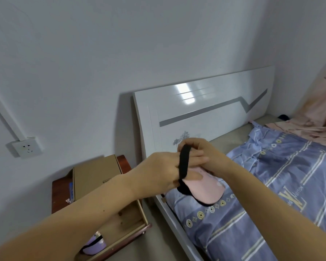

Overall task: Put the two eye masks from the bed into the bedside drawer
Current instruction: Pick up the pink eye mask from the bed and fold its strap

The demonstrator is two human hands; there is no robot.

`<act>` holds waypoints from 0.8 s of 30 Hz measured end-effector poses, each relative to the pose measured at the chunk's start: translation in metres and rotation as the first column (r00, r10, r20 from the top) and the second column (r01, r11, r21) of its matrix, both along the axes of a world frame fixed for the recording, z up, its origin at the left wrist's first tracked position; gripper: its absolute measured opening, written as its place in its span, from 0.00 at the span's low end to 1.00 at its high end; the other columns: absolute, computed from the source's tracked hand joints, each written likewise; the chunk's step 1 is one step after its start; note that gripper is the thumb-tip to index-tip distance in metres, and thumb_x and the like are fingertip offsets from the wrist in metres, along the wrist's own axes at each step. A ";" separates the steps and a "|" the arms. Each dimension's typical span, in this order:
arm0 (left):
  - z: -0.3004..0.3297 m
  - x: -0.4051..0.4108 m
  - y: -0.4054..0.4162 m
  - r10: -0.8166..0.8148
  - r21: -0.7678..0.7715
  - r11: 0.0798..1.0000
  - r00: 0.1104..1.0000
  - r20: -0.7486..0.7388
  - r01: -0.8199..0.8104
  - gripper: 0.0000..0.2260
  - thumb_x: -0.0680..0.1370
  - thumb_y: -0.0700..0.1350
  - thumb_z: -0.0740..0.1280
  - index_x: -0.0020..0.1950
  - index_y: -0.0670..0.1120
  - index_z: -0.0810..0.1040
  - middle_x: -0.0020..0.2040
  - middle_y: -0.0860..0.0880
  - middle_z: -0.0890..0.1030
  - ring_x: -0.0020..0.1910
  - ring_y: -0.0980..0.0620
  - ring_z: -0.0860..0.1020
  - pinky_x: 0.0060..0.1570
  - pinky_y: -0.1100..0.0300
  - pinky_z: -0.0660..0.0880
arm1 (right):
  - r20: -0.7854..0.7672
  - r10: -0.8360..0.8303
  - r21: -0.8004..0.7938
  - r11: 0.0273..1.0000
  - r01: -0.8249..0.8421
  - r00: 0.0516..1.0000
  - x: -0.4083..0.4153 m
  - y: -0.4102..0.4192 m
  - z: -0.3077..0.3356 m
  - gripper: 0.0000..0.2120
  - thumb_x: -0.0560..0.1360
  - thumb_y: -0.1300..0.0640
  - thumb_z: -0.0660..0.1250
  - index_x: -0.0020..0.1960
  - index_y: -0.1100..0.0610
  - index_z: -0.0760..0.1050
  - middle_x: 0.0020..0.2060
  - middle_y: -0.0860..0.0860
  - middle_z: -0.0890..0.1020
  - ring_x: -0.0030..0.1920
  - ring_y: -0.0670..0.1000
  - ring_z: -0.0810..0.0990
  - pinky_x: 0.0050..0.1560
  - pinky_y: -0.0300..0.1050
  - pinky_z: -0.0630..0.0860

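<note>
We hold a soft pink eye mask (205, 187) with a black edge and a wide black stretchy strap (183, 162). It hangs in the air just over the left edge of the bed (177, 223), near the shiny white headboard (205, 110). Our left hand (162, 172) has its fingers pushed through the strap loop, so the band wraps around them. Our right hand (201, 155) curls over the top of the strap and pinches it. Both hands are closed on the pink mask, and they touch each other. Both arms reach forward, bare.

The bed has a blue cover (271, 194) with pale stripes and little flower shapes.

The wooden drawer (132, 217) of the red-brown bedside table (58, 193) is pulled open. A smooth purple eye mask (94, 245) with a thin black strap lies in its front corner. A flat brown cardboard box (96, 174) sits on the tabletop.
</note>
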State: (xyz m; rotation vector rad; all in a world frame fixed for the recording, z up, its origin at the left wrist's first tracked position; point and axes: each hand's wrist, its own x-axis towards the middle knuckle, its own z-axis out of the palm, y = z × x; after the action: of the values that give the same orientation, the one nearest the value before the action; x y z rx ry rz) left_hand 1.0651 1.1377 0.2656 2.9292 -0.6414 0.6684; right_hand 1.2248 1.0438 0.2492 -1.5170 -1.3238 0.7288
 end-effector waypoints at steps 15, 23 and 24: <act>-0.054 -0.026 0.031 0.438 -0.294 0.863 0.898 0.033 -0.410 0.21 0.65 0.26 0.69 0.53 0.43 0.83 0.61 0.40 0.77 0.64 0.48 0.68 0.61 0.57 0.67 | -0.463 0.134 -0.304 0.905 -0.299 0.876 0.021 0.006 -0.035 0.15 0.74 0.54 0.65 0.58 0.58 0.78 0.49 0.56 0.79 0.47 0.52 0.78 0.44 0.43 0.78; -0.150 -0.086 0.042 0.499 -0.744 0.114 0.685 -0.531 -0.659 0.17 0.73 0.26 0.58 0.52 0.43 0.80 0.63 0.48 0.71 0.64 0.53 0.68 0.62 0.73 0.63 | -0.464 -0.155 -0.410 0.910 -0.057 0.872 -0.041 0.076 -0.127 0.07 0.77 0.63 0.61 0.46 0.56 0.78 0.34 0.50 0.81 0.33 0.46 0.79 0.31 0.37 0.75; -0.164 -0.093 0.042 0.432 -0.780 -0.119 0.675 -0.598 -0.615 0.16 0.76 0.29 0.58 0.53 0.44 0.79 0.60 0.49 0.74 0.60 0.53 0.71 0.58 0.73 0.67 | -0.478 -0.181 -0.419 0.907 -0.042 0.859 -0.053 0.083 -0.142 0.08 0.77 0.63 0.61 0.45 0.55 0.77 0.36 0.51 0.81 0.35 0.47 0.79 0.32 0.38 0.76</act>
State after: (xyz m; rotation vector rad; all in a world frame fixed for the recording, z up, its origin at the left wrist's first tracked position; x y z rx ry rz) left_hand 0.9725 1.1800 0.1014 1.6648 0.8989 0.5215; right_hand 1.1721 1.1264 0.1069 -1.5380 -0.7292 1.3261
